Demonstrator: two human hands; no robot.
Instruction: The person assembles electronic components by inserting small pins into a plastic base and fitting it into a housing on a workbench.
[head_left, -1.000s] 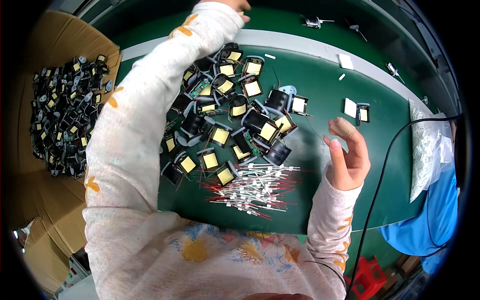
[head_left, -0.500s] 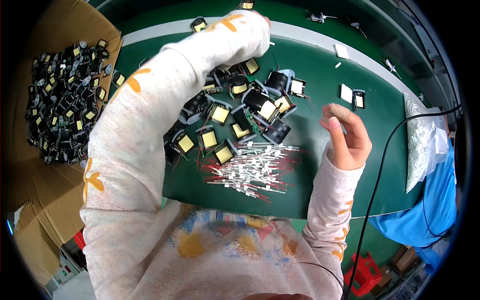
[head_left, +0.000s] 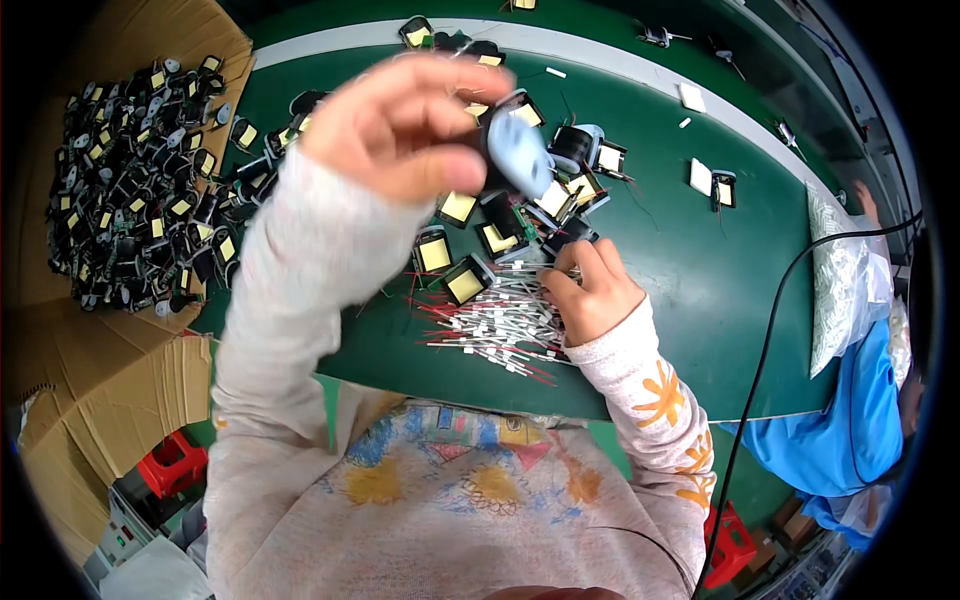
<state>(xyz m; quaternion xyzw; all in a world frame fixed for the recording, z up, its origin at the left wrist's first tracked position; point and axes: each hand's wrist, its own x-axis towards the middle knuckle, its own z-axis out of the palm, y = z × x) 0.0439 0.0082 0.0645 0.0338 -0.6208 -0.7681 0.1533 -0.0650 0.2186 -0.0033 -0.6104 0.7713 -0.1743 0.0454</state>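
Observation:
My left hand [head_left: 390, 130] is raised above the table, its fingers closed on a small black device with a blue-grey face [head_left: 518, 152]; both are blurred by motion. Below it lie several loose black housings [head_left: 434, 253] with yellow pads. My right hand [head_left: 603, 297] rests at the upper right edge of a heap of thin white-and-red wires [head_left: 500, 325]. Its thumb and fingers are pinched together among the wires, and whatever is between the fingertips is hidden.
A cardboard box [head_left: 225, 40] full of similar black devices stands at the left. To the right lie a bag of white parts [head_left: 828, 285] and a black cable [head_left: 765, 345]. White blocks [head_left: 700, 177] sit at the right of the green table [head_left: 690, 350]. A person in blue [head_left: 850, 430] is at the far right.
My left hand has come back from the far side of the table with the black device in it. My right hand has moved left and down to the wire heap.

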